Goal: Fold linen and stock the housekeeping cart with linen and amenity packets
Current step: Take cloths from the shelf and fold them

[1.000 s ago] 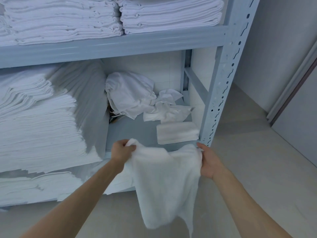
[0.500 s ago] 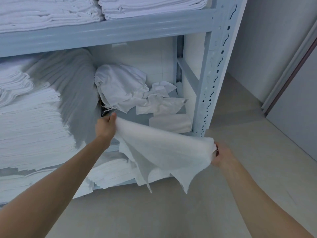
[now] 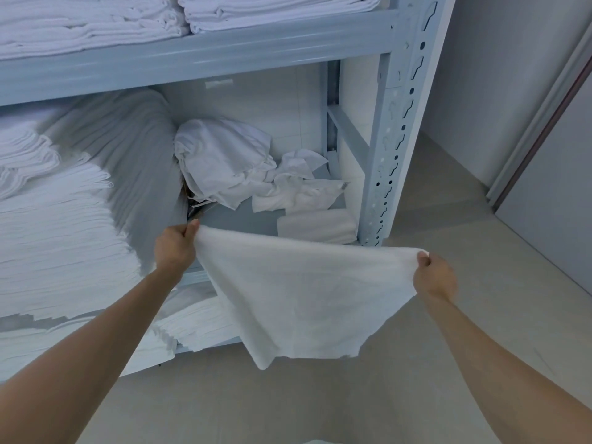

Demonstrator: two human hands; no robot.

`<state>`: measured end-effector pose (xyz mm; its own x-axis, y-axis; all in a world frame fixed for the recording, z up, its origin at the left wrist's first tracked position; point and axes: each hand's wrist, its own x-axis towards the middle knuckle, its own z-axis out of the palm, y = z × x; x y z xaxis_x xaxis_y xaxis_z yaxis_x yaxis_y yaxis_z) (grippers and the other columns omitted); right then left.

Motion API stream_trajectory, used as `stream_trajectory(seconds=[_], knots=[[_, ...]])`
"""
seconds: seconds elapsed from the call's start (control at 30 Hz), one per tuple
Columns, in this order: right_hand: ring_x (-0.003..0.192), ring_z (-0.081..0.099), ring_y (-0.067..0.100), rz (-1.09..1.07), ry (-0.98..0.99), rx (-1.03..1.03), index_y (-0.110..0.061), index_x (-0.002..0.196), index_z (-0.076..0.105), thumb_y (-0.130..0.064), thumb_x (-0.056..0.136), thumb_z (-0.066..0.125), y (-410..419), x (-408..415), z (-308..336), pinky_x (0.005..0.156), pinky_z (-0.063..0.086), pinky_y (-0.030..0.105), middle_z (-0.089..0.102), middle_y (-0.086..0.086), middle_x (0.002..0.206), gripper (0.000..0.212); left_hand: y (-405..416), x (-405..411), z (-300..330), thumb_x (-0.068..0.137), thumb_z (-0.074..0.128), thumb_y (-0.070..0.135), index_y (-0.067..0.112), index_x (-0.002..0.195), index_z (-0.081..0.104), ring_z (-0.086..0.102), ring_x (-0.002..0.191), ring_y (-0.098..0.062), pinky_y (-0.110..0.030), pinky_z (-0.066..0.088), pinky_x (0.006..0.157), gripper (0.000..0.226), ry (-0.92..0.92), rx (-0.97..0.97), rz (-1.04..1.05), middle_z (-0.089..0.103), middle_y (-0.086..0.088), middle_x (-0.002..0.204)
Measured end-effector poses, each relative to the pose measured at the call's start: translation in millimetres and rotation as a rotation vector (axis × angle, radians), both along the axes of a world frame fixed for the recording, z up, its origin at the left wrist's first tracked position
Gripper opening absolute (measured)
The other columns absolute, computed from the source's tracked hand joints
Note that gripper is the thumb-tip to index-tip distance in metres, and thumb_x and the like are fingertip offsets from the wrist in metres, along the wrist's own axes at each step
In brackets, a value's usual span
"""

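Two corners of the white square terry towel [image 3: 304,293] are pinched, held mid-frame by the left hand [image 3: 175,248] and right hand [image 3: 434,277]; its top edge is best kept taut before folding.

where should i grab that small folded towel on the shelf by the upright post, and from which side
Take the folded towel by its near long edge, coming straight in from the open front of the shelf. It lies flat at the front, with the post close on its right and crumpled linen behind, so the front looks least obstructed.
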<state>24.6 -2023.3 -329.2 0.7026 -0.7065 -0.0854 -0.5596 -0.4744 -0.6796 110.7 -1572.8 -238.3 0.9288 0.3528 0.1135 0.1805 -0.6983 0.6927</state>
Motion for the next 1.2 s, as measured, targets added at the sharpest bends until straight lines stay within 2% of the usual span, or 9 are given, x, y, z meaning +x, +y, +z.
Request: stream_trajectory(seconds=[0.2, 0.37, 0.53, 0.6, 0.73, 0.87, 0.97, 1.07, 1.2], knots=[[0.105, 0.062, 0.042, -0.079, 0.002, 0.178, 0.002, 0.108, 0.069, -0.036, 0.101, 0.05, -4, 1, 3, 0.085, 0.047, 0.042, 0.066, 0.029, 0.112, 0.043, 2, -5, 0, 0.097, 0.059, 0.04, 0.01, 0.077, 0.059, 0.06, 0.074, -0.031, -0.04, 0.056, 0.06, 0.036, 0.09, -0.3, 0.122, 0.06, -0.016, 0.087], [0.111, 0.062, 0.039, -0.192, 0.01, 0.381, 0.01, 0.118, 0.062, -0.017, 0.092, 0.06, -15, -1, 4, 0.087, 0.048, 0.041, 0.064, 0.026, 0.121, 0.037, -2, -5, 2, 0.087, 0.076, 0.022, 0.004, 0.102, 0.061, 0.06, 0.071, -0.025, -0.037, 0.052, 0.061, 0.029, 0.42, -0.621, 0.095, 0.063, -0.013, 0.091], [0.074, 0.058, 0.024, -0.089, -0.046, 0.612, -0.013, 0.088, 0.063, -0.008, 0.09, 0.059, -31, -13, 7, 0.066, 0.049, 0.032, 0.06, 0.012, 0.095, 0.006, -4, -8, 9, 0.093, 0.063, 0.004, 0.004, 0.117, 0.059, 0.061, 0.074, -0.025, -0.039, 0.052, 0.063, 0.024, 0.454, -0.643, -0.091, 0.064, -0.011, 0.088], [0.072, 0.058, 0.017, -0.049, -0.115, 0.774, -0.016, 0.111, 0.06, 0.0, 0.089, 0.06, -36, -22, 10, 0.058, 0.048, 0.026, 0.06, 0.007, 0.095, 0.027, -4, -11, 7, 0.096, 0.058, 0.003, 0.013, 0.123, 0.053, 0.061, 0.078, -0.027, -0.042, 0.053, 0.07, 0.03, 0.448, -0.584, -0.171, 0.062, -0.012, 0.095], [0.101, 0.061, 0.032, 0.131, -0.045, 0.703, -0.003, 0.131, 0.057, 0.011, 0.09, 0.058, -46, -33, 8, 0.093, 0.051, 0.045, 0.062, 0.023, 0.121, 0.043, -12, -20, -1, 0.096, 0.058, 0.0, 0.014, 0.115, 0.058, 0.057, 0.082, -0.032, -0.044, 0.053, 0.08, 0.023, 0.406, -0.37, -0.29, 0.056, -0.019, 0.094], [0.102, 0.061, 0.03, 0.174, 0.077, 0.396, 0.001, 0.125, 0.063, 0.009, 0.086, 0.066, -54, -39, 3, 0.09, 0.047, 0.037, 0.062, 0.022, 0.123, 0.04, -21, -22, -6, 0.094, 0.059, -0.004, 0.007, 0.09, 0.07, 0.056, 0.075, -0.028, -0.034, 0.048, 0.071, 0.016, 0.403, -0.366, -0.39, 0.059, -0.021, 0.096], [0.098, 0.054, 0.024, 0.159, 0.077, 0.244, -0.001, 0.12, 0.068, 0.007, 0.084, 0.069, -59, -40, -2, 0.08, 0.04, 0.026, 0.058, 0.015, 0.113, 0.036, -26, -21, -5, 0.083, 0.076, 0.003, 0.01, 0.09, 0.076, 0.058, 0.09, -0.023, -0.032, 0.047, 0.085, 0.01, 0.454, -0.324, -0.476, 0.067, -0.016, 0.1], [0.11, 0.061, 0.031, 0.198, 0.008, 0.243, -0.002, 0.107, 0.074, 0.001, 0.086, 0.071, -61, -41, -8, 0.082, 0.042, 0.027, 0.065, 0.014, 0.112, 0.021, -34, -20, -8, 0.069, 0.09, 0.016, 0.018, 0.092, 0.08, 0.055, 0.109, -0.018, -0.033, 0.04, 0.102, 0.025, 0.455, -0.123, -0.576, 0.068, -0.003, 0.11], [0.115, 0.056, 0.02, 0.375, 0.037, 0.288, -0.015, 0.094, 0.076, -0.022, 0.074, 0.087, -63, -45, -9, 0.088, 0.04, 0.026, 0.063, 0.002, 0.117, 0.024, -43, -17, -16, 0.061, 0.094, 0.015, 0.017, 0.094, 0.079, 0.05, 0.102, -0.016, -0.022, 0.037, 0.089, 0.036, 0.364, 0.296, -0.652, 0.05, 0.001, 0.114]])
